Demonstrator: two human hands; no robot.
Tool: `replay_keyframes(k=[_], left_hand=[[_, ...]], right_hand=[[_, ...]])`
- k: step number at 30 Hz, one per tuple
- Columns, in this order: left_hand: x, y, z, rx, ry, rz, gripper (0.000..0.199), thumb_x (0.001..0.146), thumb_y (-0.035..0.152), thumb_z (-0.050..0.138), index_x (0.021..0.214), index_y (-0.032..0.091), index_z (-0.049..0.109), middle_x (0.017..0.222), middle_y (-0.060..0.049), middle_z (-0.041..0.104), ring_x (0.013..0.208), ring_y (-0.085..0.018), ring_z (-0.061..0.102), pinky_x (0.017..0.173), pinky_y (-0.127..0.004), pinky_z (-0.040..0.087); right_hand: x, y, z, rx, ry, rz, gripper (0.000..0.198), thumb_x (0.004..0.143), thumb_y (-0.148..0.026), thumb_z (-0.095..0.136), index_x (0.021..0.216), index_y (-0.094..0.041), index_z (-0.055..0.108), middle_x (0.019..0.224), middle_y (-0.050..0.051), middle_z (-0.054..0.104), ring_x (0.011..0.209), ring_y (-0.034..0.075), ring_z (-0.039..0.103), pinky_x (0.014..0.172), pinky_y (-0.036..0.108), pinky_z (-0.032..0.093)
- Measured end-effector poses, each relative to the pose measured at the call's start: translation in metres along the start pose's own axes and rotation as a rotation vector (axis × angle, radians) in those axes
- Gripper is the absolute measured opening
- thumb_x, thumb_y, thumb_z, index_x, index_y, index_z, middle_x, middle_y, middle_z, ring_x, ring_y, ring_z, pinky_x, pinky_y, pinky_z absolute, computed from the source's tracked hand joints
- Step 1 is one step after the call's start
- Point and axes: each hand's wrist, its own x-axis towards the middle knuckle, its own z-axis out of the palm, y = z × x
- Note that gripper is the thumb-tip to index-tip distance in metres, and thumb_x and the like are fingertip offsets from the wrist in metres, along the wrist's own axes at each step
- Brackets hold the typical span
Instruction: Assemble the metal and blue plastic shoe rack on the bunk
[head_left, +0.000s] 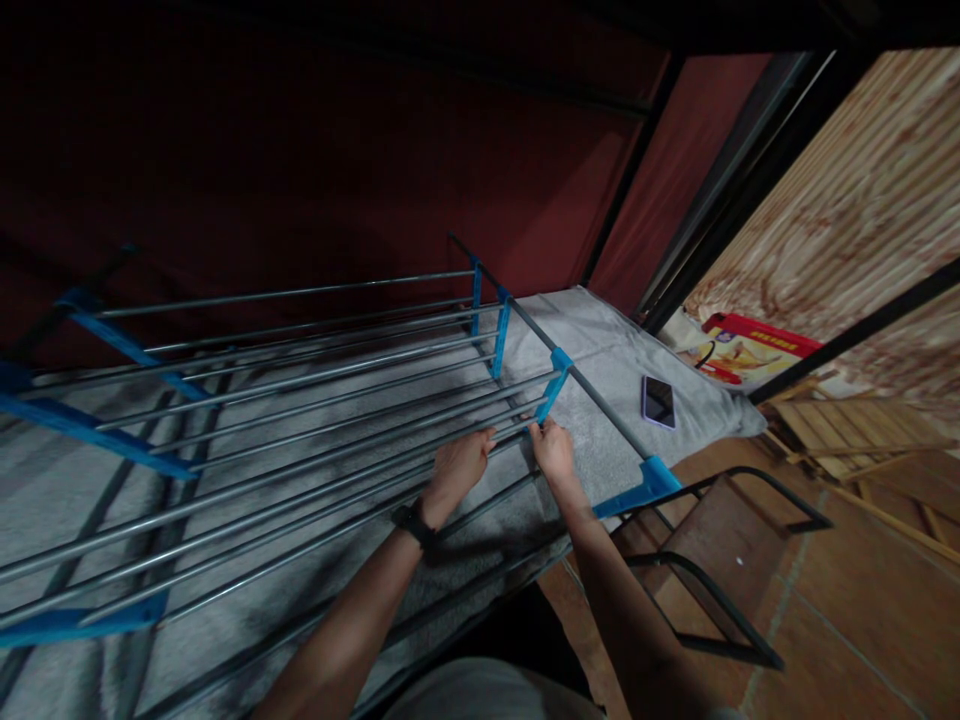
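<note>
A rack of long grey metal rods [300, 385] with blue plastic connectors lies on its side across a grey blanket [600, 340]. My left hand [459, 468], with a black watch at the wrist, grips one of the rods near its right end. My right hand [553, 452] holds the end of the same rod just below a blue side bracket [553, 385]. The two hands are close together, about a hand's width apart.
A phone [658, 401] lies face up on the blanket to the right of the rack. A red and yellow box [742, 355] sits beyond it by a wooden wall. A black metal frame [720, 560] stands on the tiled floor at lower right. Dark red fabric hangs behind.
</note>
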Motion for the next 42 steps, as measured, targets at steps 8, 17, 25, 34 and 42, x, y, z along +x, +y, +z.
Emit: replay_keyframes(k=[8, 17, 25, 34, 42], left_hand=[[-0.001, 0.002, 0.001, 0.017, 0.018, 0.028, 0.036, 0.100, 0.030, 0.045, 0.132, 0.027, 0.063, 0.115, -0.010, 0.074, 0.105, -0.026, 0.070, 0.085, -0.034, 0.051], [-0.001, 0.004, 0.002, 0.045, -0.001, 0.045, 0.037, 0.102, 0.030, 0.039, 0.130, 0.024, 0.063, 0.111, -0.013, 0.074, 0.103, -0.025, 0.070, 0.084, -0.033, 0.050], [-0.007, 0.002, -0.001, 0.079, 0.074, 0.152, 0.036, 0.100, 0.025, 0.041, 0.131, 0.017, 0.058, 0.112, -0.014, 0.072, 0.102, -0.026, 0.069, 0.086, -0.036, 0.051], [-0.066, -0.029, 0.050, 0.215, 0.258, 0.333, 0.040, 0.097, 0.012, 0.042, 0.134, 0.014, 0.054, 0.135, -0.014, 0.059, 0.128, -0.028, 0.053, 0.109, -0.043, 0.041], [-0.056, -0.050, 0.056, 0.160, 0.126, 0.084, 0.050, 0.092, 0.000, 0.031, 0.135, 0.014, 0.052, 0.129, -0.015, 0.062, 0.117, -0.027, 0.058, 0.104, -0.046, 0.044]], right_hand=[[-0.003, -0.004, -0.002, 0.006, -0.001, 0.028, 0.036, 0.102, -0.037, 0.045, 0.108, -0.011, 0.069, 0.092, 0.018, 0.074, 0.085, 0.023, 0.070, 0.074, 0.028, 0.043], [-0.006, -0.009, -0.003, 0.034, -0.015, 0.043, 0.036, 0.101, -0.035, 0.043, 0.112, -0.010, 0.066, 0.094, 0.020, 0.073, 0.085, 0.025, 0.070, 0.077, 0.031, 0.047], [-0.014, 0.002, -0.001, 0.299, -0.046, -0.014, 0.031, 0.092, -0.020, 0.041, 0.114, -0.016, 0.063, 0.105, 0.010, 0.073, 0.097, 0.020, 0.068, 0.086, 0.027, 0.049], [-0.034, 0.017, 0.028, 0.591, -0.008, -0.058, 0.047, 0.079, -0.016, 0.040, 0.122, -0.016, 0.060, 0.123, 0.011, 0.066, 0.116, 0.021, 0.060, 0.104, 0.035, 0.043], [-0.031, 0.019, 0.031, 0.588, 0.037, -0.094, 0.046, 0.078, -0.024, 0.040, 0.118, -0.014, 0.062, 0.117, 0.013, 0.067, 0.109, 0.024, 0.060, 0.103, 0.039, 0.043]])
